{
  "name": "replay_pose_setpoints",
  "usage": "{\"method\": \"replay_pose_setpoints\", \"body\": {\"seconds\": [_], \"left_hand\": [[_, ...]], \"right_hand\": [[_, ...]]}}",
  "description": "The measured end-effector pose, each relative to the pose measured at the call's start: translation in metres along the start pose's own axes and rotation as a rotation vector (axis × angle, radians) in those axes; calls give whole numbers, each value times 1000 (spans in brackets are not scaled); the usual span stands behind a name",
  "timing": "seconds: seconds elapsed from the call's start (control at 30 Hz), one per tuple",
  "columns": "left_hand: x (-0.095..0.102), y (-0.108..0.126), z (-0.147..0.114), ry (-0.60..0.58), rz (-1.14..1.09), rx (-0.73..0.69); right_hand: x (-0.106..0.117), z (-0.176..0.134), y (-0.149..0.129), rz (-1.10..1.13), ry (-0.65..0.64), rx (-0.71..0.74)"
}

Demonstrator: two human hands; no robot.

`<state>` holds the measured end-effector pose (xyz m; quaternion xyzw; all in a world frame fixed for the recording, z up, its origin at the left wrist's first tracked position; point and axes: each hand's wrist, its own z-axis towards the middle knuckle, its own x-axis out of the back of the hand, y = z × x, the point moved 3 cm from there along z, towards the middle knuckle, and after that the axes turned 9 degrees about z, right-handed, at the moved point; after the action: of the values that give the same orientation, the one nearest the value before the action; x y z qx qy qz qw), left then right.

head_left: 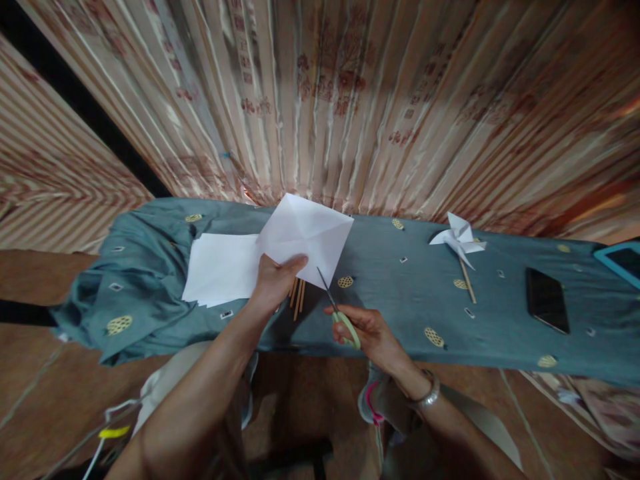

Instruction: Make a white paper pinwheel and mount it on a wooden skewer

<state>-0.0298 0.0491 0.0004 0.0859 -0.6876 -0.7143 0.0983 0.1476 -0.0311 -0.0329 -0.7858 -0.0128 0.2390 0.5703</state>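
Paper (pixel 306 230) by near edge in left hand (pixel 271 279), scissors (pixel 339 315) in right hand (pixel 369 327), contact unclear

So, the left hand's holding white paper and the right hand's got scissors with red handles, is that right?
Not quite: the scissors have pale green handles, not red, as the head view shows. The left hand does hold white paper.

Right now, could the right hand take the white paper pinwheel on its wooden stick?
Probably not yet: the right hand holds green-handled metal scissors. Once freed, likely yes; only teal patterned cloth separates it from the pinwheel.
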Motion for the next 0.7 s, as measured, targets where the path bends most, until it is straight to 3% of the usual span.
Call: {"method": "replay_pose_setpoints", "body": {"seconds": [0.7], "left_hand": [[-11, -1, -10, -52, -36, 66]], "right_hand": [[2, 0, -6, 10, 63, 16]]}}
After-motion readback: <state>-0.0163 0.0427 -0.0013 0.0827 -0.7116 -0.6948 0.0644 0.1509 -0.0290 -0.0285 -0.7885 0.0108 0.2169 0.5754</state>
